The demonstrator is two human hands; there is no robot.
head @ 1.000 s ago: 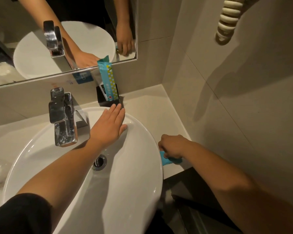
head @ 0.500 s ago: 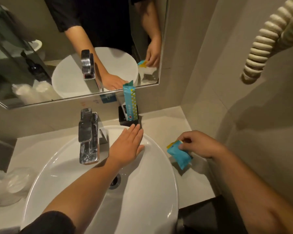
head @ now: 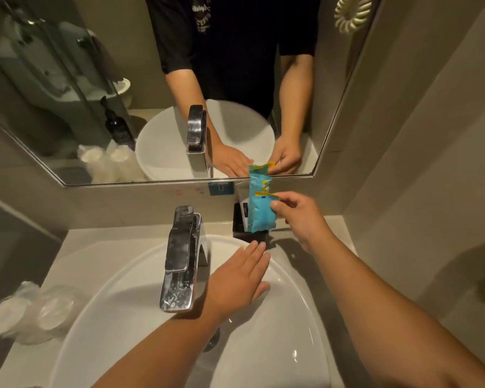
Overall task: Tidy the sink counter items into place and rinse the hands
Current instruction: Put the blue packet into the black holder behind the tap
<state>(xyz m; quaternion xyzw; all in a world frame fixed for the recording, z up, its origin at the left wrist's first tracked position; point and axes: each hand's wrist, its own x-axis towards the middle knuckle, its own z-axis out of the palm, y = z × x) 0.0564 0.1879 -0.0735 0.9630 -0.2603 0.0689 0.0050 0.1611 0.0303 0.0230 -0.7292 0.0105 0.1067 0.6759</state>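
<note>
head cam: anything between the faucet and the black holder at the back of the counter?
Nothing. In the head view, only bare counter and basin rim lie between the faucet and the black holder.

Back-right counter corner crowded: black holder (head: 240, 219) against back wall, right hand (head: 303, 217) with teal packet (head: 259, 215) right over it. Left hand (head: 237, 278) flat on basin (head: 291, 317) back rim. Faucet (head: 179, 259) blocks back centre. Wrapped cups (head: 25, 312) fill counter's left edge. Basin front open.

Blue packet (head: 261, 214) now up off counter, at black holder (head: 239, 223).
</note>
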